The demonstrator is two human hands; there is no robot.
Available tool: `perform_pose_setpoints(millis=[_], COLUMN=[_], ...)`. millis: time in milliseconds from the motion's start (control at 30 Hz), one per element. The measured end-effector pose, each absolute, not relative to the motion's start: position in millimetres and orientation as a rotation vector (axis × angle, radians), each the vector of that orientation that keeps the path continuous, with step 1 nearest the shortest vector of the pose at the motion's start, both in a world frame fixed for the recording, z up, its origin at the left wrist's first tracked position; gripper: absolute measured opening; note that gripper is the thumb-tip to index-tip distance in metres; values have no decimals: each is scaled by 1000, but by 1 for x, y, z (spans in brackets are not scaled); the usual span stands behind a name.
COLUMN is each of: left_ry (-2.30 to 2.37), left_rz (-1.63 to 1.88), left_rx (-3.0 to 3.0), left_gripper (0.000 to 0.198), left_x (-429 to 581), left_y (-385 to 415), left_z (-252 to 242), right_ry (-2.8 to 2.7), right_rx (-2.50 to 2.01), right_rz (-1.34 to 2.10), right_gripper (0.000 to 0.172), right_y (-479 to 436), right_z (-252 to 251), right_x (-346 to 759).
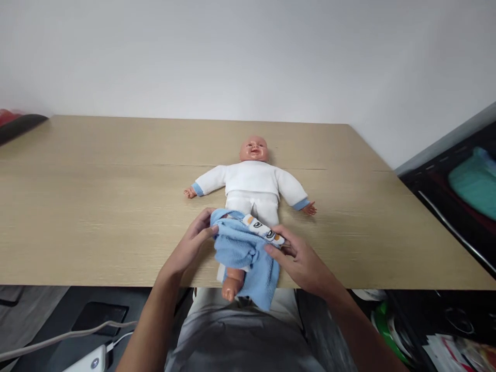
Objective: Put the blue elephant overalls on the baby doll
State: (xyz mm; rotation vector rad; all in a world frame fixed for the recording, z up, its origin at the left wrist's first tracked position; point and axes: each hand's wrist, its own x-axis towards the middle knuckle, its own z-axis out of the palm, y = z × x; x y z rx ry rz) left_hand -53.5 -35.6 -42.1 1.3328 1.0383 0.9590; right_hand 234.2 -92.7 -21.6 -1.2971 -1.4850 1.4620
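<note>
A baby doll [251, 175] in a white top with blue cuffs lies face up on the table, arms spread and feet toward me. Light-blue doll pants [240, 248] with a white, printed waistband are bunched around its lower legs. One bare foot [230, 287] pokes out below the cloth, past the table's front edge; the other foot is hidden. My left hand [194, 240] pinches the pants at their left edge, thumb in front. At the right end of the waistband, my right hand [298, 256] grips the fabric between thumb and fingers. An empty-looking pant leg hangs down on the right.
The wooden table [116, 206] meets a white wall [232, 62] at the back. A black open case [445, 191] with green cloth stands at the right. Below the front edge are a phone [101, 316], a white device [89, 361] and a cable [70, 335] at the left.
</note>
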Motion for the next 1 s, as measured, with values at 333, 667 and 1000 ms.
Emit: perform_pose_setpoints(millis=[333,667,1000], left_ry=[794,614,720], left_rz=[501,493,305], left_rx=[2086,1859,1834], left_gripper=[54,19,43], left_x=[-12,-19,-7], left_y=[-12,-2,-9], left_z=[30,22,21], right_ry=[-1424,-1680,-1560], right_rx=[-1037,-1210,-1291], right_rz=[1433,1514,1501], right_gripper=[38,46,42], right_y=[-82,-110,-95], right_z=[-28,-11,-23], right_x=[225,244,245])
